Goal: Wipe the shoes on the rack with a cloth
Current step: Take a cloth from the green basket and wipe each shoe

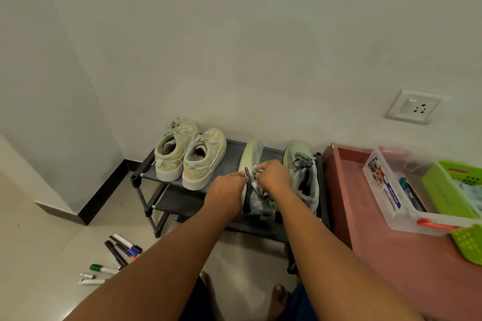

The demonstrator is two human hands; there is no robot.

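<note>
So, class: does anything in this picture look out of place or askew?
Yes. Several marker pens lie scattered on the floor left of the rack. On its top shelf, one grey shoe is tipped onto its side between the hands, while its partner stands upright.

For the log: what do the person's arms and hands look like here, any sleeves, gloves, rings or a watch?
Both arms are bare from the bottom edge of the frame up to the hands; no sleeves show. The left hand and right hand wear no gloves, and no watch, bracelet or ring can be seen on the sides facing the camera. Dark blue clothing shows at the bottom edge, with bare toes below.
</note>
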